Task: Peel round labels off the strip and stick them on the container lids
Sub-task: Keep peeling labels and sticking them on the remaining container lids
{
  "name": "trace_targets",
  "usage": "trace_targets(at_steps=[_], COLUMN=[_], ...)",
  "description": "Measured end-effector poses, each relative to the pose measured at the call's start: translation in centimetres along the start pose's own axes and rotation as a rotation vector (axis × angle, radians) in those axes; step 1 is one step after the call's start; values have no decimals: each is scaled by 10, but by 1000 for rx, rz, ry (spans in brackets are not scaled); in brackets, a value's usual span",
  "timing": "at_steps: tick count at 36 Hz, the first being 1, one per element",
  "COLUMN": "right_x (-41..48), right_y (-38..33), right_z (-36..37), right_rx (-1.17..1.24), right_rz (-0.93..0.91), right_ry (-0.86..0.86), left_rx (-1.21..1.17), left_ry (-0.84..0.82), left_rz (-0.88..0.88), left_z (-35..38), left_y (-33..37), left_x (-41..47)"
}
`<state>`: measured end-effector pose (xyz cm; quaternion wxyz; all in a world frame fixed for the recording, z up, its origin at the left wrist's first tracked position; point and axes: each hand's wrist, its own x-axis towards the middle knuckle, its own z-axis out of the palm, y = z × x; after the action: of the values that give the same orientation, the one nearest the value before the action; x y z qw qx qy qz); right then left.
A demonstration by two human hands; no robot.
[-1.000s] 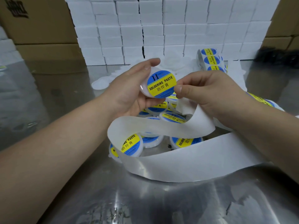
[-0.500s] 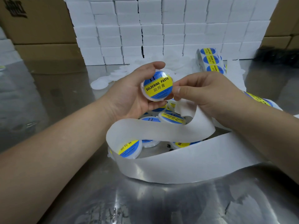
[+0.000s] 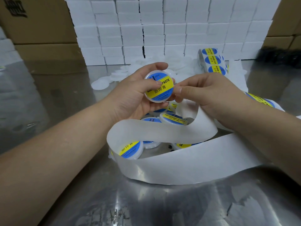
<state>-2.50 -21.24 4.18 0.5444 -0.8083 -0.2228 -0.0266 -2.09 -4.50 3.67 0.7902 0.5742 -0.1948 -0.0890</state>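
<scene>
Blue-and-yellow label faces up on the container [image 3: 160,88] that your left hand [image 3: 133,95] grips in front of you, clear of the table: thumb laid across the label's left part, fingers curled round the far and lower rim. Your right hand [image 3: 206,93] is curled; thumb tip and forefinger meet at the container's right rim, and the lower fingers close on the end of the backing strip [image 3: 179,163] that rises into them.

From that hand the strip falls in a wide bare loop, curves left, then runs back to the right along the table. Inside and behind the loop lie the labelled containers [image 3: 172,119], heaped and touching, some tilted, several part-covered by the strip.

Beyond your hands, unlabelled white lids [image 3: 101,83] are scattered, and the label roll [image 3: 213,61] stands to the right of them with three labels showing.

Surface: steel table [image 3: 146,201], reflective, scuffed near you. Bare steel lies to your left and in front of the loop.

Far edge: white boxes [image 3: 162,30] stacked as a wall, flanked by cardboard cartons [image 3: 40,22] on both sides. Table edges are out of frame.
</scene>
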Motion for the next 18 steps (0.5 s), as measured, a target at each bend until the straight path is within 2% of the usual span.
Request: trace_targets(at_steps=[18], right_x=[0], right_y=[-3], right_z=[0], right_rx=[-13], right_rz=[21], right_ry=[35], left_rx=[21], left_ry=[2], left_rz=[-6], left_z=[0], left_y=[0], left_x=[0])
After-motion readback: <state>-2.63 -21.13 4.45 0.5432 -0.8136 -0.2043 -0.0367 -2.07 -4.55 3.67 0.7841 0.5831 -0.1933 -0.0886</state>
